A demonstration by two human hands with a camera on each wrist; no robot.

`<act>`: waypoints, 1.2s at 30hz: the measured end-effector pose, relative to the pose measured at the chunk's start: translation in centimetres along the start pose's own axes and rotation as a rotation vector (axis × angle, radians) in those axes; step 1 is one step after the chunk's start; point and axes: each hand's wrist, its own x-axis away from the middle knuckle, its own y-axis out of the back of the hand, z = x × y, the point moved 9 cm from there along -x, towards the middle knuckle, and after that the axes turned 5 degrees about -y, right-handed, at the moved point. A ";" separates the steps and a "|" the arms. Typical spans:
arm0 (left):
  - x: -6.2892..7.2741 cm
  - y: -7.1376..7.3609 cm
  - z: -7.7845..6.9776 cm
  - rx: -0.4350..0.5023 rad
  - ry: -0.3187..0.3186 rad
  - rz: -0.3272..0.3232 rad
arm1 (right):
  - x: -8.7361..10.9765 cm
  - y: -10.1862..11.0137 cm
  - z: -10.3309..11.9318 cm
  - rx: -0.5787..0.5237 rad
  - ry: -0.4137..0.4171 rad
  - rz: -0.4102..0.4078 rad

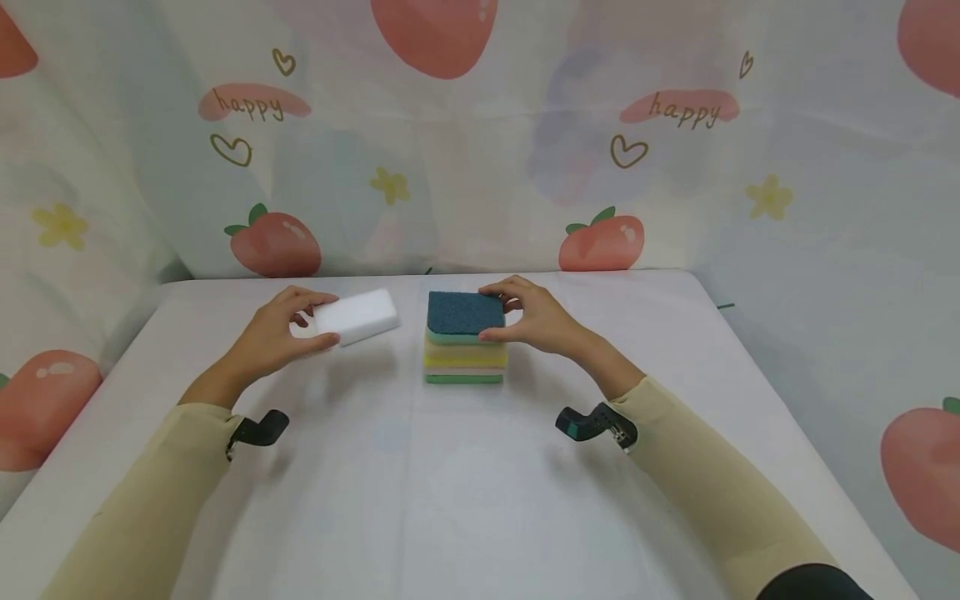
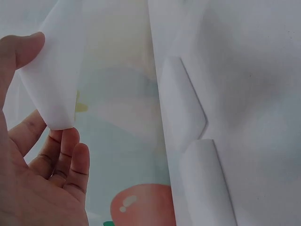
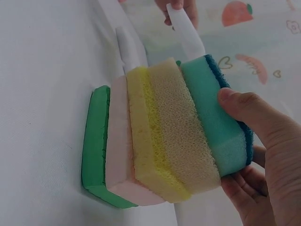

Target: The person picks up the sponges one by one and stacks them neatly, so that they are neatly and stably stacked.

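Pinched one white block between thumb and fingers of left hand, left of centre in head view, above white table. Ran lengthwise left to right, pointing slightly toward upper right. Gripped one teal sponge in right hand, at centre, atop stack. Lay dark face up, long axis left to right.

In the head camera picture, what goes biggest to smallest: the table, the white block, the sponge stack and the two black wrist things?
1. Table
2. Sponge stack
3. White block
4. Left black wrist thing and right black wrist thing: these look about alike, so I can't rank them.
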 end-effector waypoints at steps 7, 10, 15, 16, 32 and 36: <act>-0.5 0.1 -0.6 -0.007 -0.024 -0.008 | 0.0 0.0 -0.1 0.004 0.008 -0.001; -0.7 0.2 -1.1 -0.011 -0.051 -0.015 | 0.0 0.0 -0.2 0.005 0.009 0.000; -1.2 0.3 -1.9 -0.001 -0.075 -0.014 | -0.1 0.0 -0.1 0.005 0.008 -0.002; -1.3 0.3 -2.0 0.002 -0.077 -0.011 | -0.1 0.1 -0.1 0.006 0.007 -0.003; -2.0 0.1 -3.1 0.009 -0.060 0.016 | -0.1 0.0 -0.2 0.015 0.013 -0.004; -2.3 -0.2 -3.5 0.018 -0.063 0.025 | -0.1 0.0 -0.3 0.010 0.006 -0.004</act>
